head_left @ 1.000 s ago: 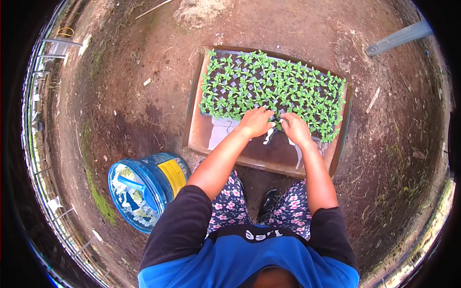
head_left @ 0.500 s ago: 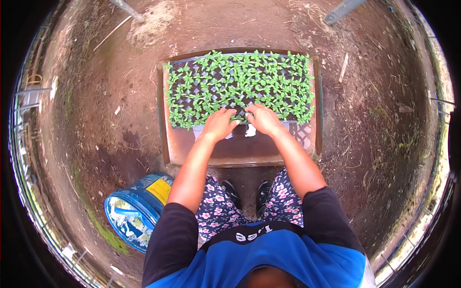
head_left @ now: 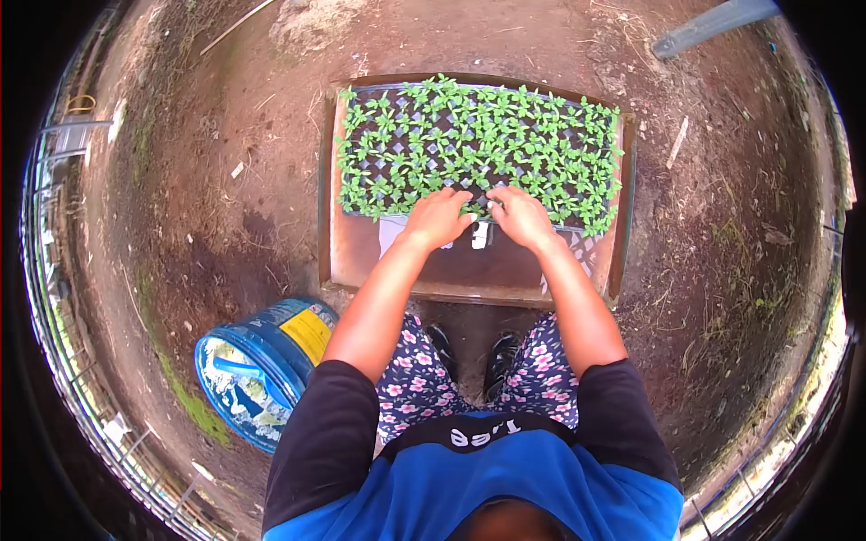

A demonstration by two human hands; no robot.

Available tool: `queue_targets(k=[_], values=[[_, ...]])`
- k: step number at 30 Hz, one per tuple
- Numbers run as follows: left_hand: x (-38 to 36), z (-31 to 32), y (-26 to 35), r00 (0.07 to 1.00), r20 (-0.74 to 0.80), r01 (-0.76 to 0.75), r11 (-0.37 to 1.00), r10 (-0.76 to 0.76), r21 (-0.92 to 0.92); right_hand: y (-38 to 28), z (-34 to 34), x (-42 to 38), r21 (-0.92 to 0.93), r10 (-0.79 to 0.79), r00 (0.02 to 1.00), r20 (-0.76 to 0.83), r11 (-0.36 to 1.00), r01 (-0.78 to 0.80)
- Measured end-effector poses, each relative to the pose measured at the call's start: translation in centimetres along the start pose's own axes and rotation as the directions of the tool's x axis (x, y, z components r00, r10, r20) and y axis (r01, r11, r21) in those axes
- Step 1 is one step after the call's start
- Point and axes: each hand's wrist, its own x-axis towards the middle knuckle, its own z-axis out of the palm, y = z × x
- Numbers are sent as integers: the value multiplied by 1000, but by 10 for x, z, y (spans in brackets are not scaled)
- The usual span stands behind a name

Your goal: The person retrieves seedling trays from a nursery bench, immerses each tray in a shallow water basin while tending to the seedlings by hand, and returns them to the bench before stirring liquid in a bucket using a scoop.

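Note:
A seedling tray (head_left: 401,147) full of small green seedlings (head_left: 541,135) lies across the far part of a shallow, rimmed rectangular box (head_left: 469,293). Both hands are at the tray's near edge, a short gap of dark soil cells between them. My left hand (head_left: 437,218) rests over the front cells, its fingers bent forward and the thumb held apart. To its right, my right hand (head_left: 523,218) has its fingers curled, with thumb and forefinger close together at a front cell. Whatever lies between those fingertips is too small to make out.
A blue bucket (head_left: 293,338) with a yellow label and whitish residue on its lid lies tilted at lower left. Bare earth (head_left: 225,216) surrounds the box. A grey post (head_left: 713,27) stands at upper right, and a pale stick (head_left: 677,142) lies below it.
The view has shifted, so the tray and box appear farther right and slightly higher. Both hands stay at the same front cells, with only slight finger movement.

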Motion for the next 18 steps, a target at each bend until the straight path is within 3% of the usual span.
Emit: queue_targets(k=[8, 15, 18], values=[[0, -2, 3, 1000, 2, 7, 1000, -7, 12, 3, -3, -1, 0, 7, 1000, 11, 1000, -7], [6, -11, -2, 995, -86, 41, 999, -44, -32, 16, -13, 2, 129, 81, 996, -46, 989, -74], [6, -16, -5, 998, -30, 57, 996, -59, -64, 17, -13, 1, 165, 86, 996, -25, 983, -81]])
